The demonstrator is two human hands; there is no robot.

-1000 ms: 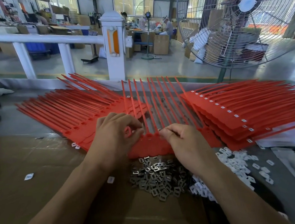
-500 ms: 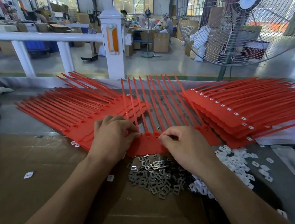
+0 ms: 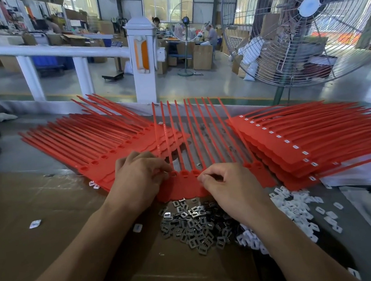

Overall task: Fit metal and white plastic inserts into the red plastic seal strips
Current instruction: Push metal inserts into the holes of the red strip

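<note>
Red seal strips lie under both hands: left hand presses with curled fingers, right hand pinches at the sockets.

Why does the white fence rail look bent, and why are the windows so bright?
In the head view, the wide-angle lens curves the white rail near the edges; daylight overexposes the windows behind the big fan; both hands, left and right, look sharp on the red strips.
</note>
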